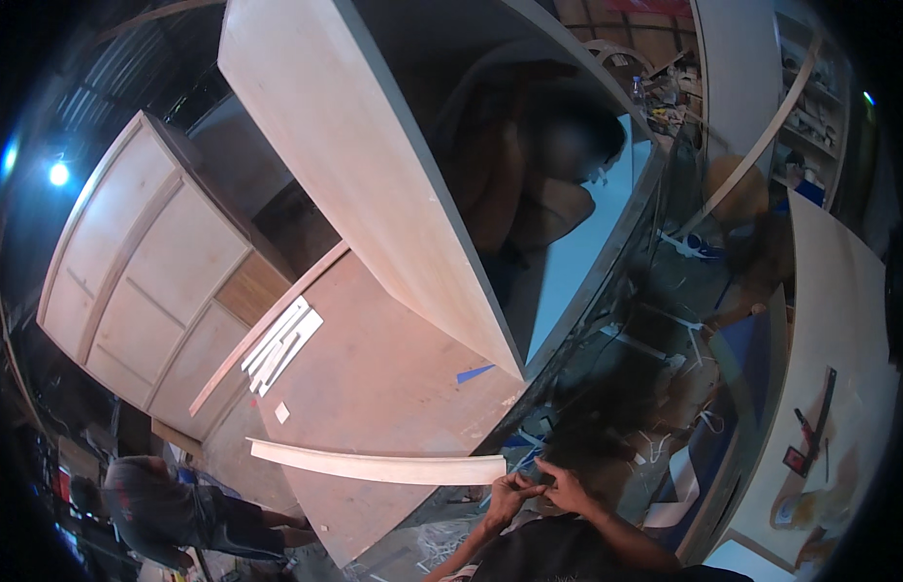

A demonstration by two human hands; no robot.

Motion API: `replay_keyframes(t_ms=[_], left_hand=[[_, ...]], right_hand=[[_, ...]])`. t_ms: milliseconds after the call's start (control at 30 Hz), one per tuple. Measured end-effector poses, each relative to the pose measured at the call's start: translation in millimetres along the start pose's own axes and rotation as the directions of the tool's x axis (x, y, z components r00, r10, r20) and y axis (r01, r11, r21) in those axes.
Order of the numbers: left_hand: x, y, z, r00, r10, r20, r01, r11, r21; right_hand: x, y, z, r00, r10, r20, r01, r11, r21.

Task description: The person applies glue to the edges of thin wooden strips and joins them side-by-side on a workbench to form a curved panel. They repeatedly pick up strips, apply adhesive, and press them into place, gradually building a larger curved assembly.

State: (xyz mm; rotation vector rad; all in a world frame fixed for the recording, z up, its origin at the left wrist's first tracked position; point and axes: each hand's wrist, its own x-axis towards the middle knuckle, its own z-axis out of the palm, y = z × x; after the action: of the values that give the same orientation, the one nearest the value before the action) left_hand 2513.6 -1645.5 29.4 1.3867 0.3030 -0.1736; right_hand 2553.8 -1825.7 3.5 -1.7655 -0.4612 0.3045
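Observation:
My left hand is closed, its fingertips meeting those of my right hand close in front of my body. The right hand's fingers are bent in a pinch. Whatever lies between the fingertips is too small to make out. Right by my left hand is the end of a long, pale, slightly curved wooden strip, which lies across the near part of a brown board. I cannot tell whether the left hand touches that strip. Thin blue and white strips show just beyond my hands.
A tall pale panel stands on the board, beside a dark opening where a person crouches. Several white strips and a blue piece lie on the board. A tool rests on a panel at right. Another person is at lower left.

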Motion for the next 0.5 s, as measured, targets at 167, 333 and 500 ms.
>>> replay_keyframes(t_ms=[167, 333, 500], left_hand=[[-1.4, 8.5, 5.0, 0.998, -0.020, -0.051, 0.025, 0.995, 0.095], [-0.5, 18.5, 13.5, 0.998, 0.014, -0.060, -0.002, 0.980, 0.199], [-1.0, 23.5, 18.0, 0.996, -0.027, -0.083, 0.043, 0.981, 0.192]], right_hand=[[-0.2, -13.7, -6.9, 1.000, -0.003, -0.008, 0.002, 0.998, -0.068], [1.8, -8.2, -11.8, 0.999, -0.020, -0.027, 0.018, 0.994, -0.104], [2.3, -29.7, -25.2, 0.987, 0.138, 0.083, -0.138, 0.990, -0.001]])
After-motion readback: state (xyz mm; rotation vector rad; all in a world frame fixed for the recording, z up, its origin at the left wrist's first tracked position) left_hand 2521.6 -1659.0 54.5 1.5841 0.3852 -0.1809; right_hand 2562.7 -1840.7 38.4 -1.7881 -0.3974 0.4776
